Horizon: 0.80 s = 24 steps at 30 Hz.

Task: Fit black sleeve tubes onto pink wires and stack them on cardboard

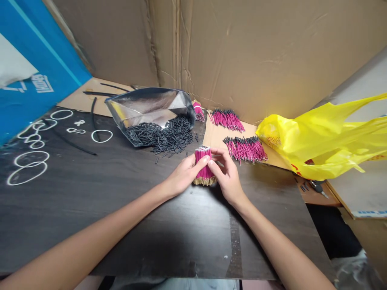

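Between my two hands, above the dark table, is a bundle of pink wires with brass-coloured tips at the near end and silvery tips at the far end. My left hand grips it from the left, thumb laid across the front. From the right, my right hand closes on the same bundle, its thumb close to the left one. Fingers behind the bundle are partly hidden. Just beyond my hands, an open foil bag lies on its side, spilling short black tubes.
Two rows of pink wires with black ends, a far row and a near row, lie on cardboard. A banded wire bundle stands behind. White rubber bands lie left; a yellow plastic bag lies right. Cardboard walls the back.
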Available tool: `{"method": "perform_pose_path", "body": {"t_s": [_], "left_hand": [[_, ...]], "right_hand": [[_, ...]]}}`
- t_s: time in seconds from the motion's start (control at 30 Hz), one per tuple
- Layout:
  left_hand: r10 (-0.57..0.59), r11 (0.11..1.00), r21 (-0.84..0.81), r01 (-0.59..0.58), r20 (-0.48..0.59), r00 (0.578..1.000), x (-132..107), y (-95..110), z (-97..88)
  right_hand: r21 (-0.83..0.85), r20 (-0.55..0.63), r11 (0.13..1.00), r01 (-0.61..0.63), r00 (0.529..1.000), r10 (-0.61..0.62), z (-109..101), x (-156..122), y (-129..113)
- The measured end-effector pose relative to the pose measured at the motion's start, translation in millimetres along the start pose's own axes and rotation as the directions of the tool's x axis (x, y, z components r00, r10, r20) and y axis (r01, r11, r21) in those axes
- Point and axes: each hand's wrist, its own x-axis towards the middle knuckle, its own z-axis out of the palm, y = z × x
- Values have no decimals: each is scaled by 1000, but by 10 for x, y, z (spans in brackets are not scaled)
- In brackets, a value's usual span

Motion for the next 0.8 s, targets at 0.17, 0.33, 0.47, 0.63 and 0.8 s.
{"method": "perform_pose_path", "body": {"t_s": [0.17,0.33,0.47,0.63,0.8], "left_hand": [[-28,993,112,28,-1,1000,-16,19,-16],[-75,997,25,73,86,993,-37,74,-19],[-97,994,42,96,21,995,-40,65,-21],[-147,970,-177,167,120,982,-20,48,-22],[-88,951,-273,143,205,975,9,80,-67]], "right_hand": [[19,76,997,-72,995,70,-55,43,-15],[15,134,994,-110,985,107,-58,63,-17],[-82,47,995,-65,997,69,-12,53,55],[-72,79,994,-77,993,83,20,52,128],[-69,38,997,-30,999,33,-20,81,143]]}}
